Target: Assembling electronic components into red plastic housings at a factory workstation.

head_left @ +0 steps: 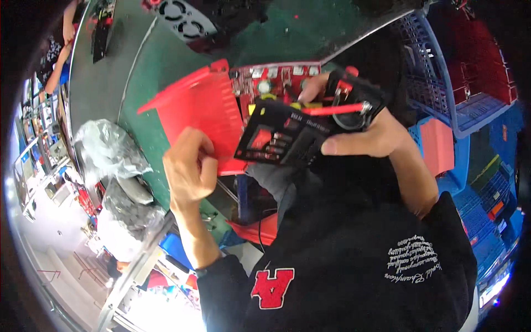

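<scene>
My right hand [376, 138] grips a black printed panel [282, 135], its thumb on the panel's right edge and other fingers reaching past the far side. A black part with a rounded frame [351, 119] and a red strip [334, 110] lies within the same grasp. Behind the panel is a red circuit board [282, 77] crowded with components. My left hand [191, 166] is closed, with fingers curled toward the thumb, in front of a red plastic housing [193, 108]. Whatever those fingers hold, if anything, is hidden. The housing is blurred and tilted beside the board.
A grey two-fan unit [185, 19] sits at the far side of the green work surface [293, 33]. Clear plastic bags [110, 149] lie along the left edge. Blue crates [437, 72] stand at the right, near a blue bin [459, 166]. Another person's arms [58, 69] show at far left.
</scene>
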{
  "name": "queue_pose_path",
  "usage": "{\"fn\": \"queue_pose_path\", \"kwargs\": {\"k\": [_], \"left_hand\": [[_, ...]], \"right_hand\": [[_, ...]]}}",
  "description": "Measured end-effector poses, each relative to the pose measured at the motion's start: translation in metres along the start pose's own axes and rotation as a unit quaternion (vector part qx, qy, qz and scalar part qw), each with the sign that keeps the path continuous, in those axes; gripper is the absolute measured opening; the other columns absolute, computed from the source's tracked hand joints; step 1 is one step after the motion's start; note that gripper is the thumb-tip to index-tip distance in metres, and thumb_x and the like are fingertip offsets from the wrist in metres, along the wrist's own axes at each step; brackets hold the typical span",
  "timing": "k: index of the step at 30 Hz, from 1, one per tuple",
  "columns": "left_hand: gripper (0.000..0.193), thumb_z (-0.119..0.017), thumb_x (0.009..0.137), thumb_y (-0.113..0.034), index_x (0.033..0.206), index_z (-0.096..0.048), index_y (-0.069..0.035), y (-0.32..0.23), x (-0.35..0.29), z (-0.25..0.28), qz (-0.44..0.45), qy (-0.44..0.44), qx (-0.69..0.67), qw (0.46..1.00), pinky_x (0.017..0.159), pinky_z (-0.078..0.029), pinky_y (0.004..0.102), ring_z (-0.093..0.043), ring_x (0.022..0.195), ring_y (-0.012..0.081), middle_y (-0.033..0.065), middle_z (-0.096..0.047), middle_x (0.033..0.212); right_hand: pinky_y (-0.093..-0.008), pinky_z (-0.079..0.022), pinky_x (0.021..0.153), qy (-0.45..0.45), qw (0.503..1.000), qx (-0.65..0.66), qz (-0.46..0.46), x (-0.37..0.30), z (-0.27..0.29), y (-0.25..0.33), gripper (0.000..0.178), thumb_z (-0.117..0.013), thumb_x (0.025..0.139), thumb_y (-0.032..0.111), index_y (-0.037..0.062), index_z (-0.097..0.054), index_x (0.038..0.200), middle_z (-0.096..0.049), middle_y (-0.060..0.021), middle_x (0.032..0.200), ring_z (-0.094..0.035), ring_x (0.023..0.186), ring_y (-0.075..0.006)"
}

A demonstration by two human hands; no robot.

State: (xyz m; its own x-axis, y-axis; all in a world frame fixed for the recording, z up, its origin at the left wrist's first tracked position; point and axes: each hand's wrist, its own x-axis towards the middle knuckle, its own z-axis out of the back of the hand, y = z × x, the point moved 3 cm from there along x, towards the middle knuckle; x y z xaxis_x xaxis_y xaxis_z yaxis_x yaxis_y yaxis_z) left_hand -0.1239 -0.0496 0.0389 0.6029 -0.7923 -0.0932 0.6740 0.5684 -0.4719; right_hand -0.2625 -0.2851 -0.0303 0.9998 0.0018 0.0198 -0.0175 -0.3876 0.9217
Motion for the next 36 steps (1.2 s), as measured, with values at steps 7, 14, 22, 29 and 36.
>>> {"fn": "queue_pose_path", "kwargs": {"k": [7,14,22,29,36], "left_hand": [[0.010,-0.048,0.058,0.000,0.067,-0.050,-0.001,-0.005,0.006,0.001,0.019,0.027,-0.006,0.999,0.046,-0.039,0.0319,-0.047,0.047,0.0241,0.0108,-0.046,0.063],[0.011,-0.048,0.056,-0.001,0.067,-0.049,-0.001,0.001,0.007,-0.001,0.044,0.041,-0.020,0.998,0.044,-0.037,0.0321,-0.045,0.045,0.0239,0.0105,-0.044,0.063],[0.010,-0.049,0.056,-0.002,0.067,-0.050,-0.001,0.005,0.006,-0.001,0.058,0.044,-0.040,0.997,0.044,-0.037,0.0314,-0.044,0.044,0.0218,0.0093,-0.044,0.063],[0.010,-0.048,0.057,-0.001,0.067,-0.050,-0.001,-0.001,0.009,-0.002,0.061,0.046,-0.022,0.997,0.044,-0.037,0.0313,-0.045,0.044,0.0215,0.0095,-0.045,0.063],[0.018,-0.056,0.058,-0.009,0.075,-0.052,-0.001,0.014,-0.010,-0.004,0.100,0.041,-0.072,0.992,0.049,-0.042,0.0363,-0.051,0.052,0.0311,0.0124,-0.047,0.069]], "right_hand": [[-0.0387,-0.039,0.102,0.060,0.997,-0.038,0.022,0.010,0.003,-0.004,0.059,-0.080,0.073,0.011,0.0004,-0.052,0.124,-0.054,-0.0108,0.122,-0.049,0.120,-0.0218],[-0.0364,-0.040,0.099,0.051,0.998,0.039,0.002,0.009,0.001,-0.005,0.056,-0.079,0.073,0.009,0.0020,-0.053,0.122,-0.055,-0.0108,0.118,-0.051,0.116,-0.0229],[-0.0358,-0.041,0.103,0.088,0.995,0.039,0.008,0.014,0.008,0.002,0.053,-0.071,0.075,0.000,-0.0030,-0.051,0.124,-0.057,-0.0133,0.120,-0.054,0.115,-0.0199],[-0.0355,-0.042,0.100,0.096,0.995,0.026,-0.006,0.018,0.010,-0.002,0.051,-0.073,0.073,0.002,-0.0006,-0.054,0.121,-0.058,-0.0122,0.120,-0.055,0.114,-0.0212],[-0.0365,-0.036,0.106,0.026,0.999,-0.028,0.034,0.023,-0.017,0.006,0.063,-0.074,0.075,0.007,-0.0015,-0.046,0.131,-0.051,-0.0149,0.131,-0.048,0.123,-0.0225]]}}
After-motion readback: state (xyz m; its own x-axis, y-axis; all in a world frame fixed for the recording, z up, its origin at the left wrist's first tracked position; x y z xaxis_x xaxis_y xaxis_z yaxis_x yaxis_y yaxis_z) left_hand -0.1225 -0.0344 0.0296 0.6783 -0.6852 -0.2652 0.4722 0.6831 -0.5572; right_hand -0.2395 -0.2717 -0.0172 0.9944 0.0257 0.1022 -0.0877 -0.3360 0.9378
